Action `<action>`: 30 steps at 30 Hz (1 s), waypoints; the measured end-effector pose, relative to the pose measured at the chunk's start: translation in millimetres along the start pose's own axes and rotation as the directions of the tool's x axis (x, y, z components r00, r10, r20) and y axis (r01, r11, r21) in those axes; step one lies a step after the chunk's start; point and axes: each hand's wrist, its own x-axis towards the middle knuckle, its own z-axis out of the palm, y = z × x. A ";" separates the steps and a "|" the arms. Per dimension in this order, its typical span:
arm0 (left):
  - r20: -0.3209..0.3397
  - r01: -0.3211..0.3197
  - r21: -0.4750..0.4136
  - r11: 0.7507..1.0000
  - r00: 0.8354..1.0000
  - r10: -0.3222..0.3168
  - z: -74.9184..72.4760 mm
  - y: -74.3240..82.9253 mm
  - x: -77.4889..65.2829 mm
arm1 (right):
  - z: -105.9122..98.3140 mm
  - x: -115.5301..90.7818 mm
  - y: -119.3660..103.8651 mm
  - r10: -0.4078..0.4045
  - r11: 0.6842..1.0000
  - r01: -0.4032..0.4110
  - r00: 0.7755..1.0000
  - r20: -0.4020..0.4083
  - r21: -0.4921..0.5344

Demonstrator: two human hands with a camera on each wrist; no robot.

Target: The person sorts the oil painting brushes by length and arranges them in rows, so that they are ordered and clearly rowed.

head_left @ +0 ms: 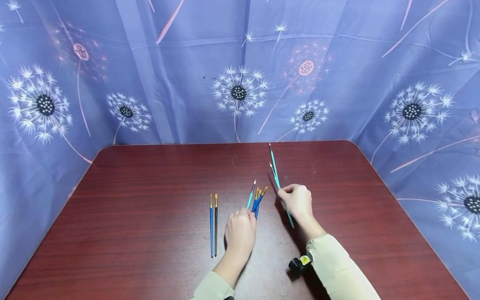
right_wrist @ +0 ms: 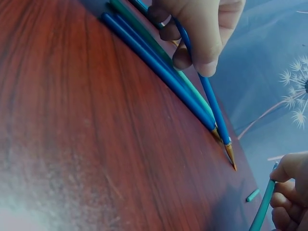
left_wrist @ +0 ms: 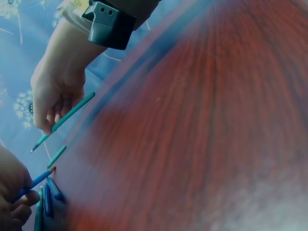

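Note:
My left hand (head_left: 240,233) pinches a blue paintbrush (right_wrist: 214,108) between thumb and fingers, its golden bristles pointing away from me. Under and beside that hand lie more brushes: a teal paintbrush (head_left: 250,200) and blue paintbrushes (right_wrist: 159,74), their handles partly hidden by the hand in the head view. My right hand (head_left: 298,202), farther right, grips another teal paintbrush (left_wrist: 72,118) near its middle, slanting over the table. Just beyond it, a second teal paintbrush (head_left: 273,158) lies toward the back edge, its near part overlapped by the held one in the head view.
Left of my left hand, a blue paintbrush (head_left: 211,225) and a black paintbrush (head_left: 216,229) lie side by side, bristles away from me. The dark red wooden table (head_left: 150,200) ends at a blue dandelion-print curtain (head_left: 187,83). A black wrist camera (head_left: 296,266) hangs by the right sleeve.

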 end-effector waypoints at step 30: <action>0.162 0.336 -0.359 0.871 0.941 -0.296 -8.1 -3.3 7.3 | -0.3 19.8 1.9 0.018 0.999 -0.017 1.000 -0.011 0.047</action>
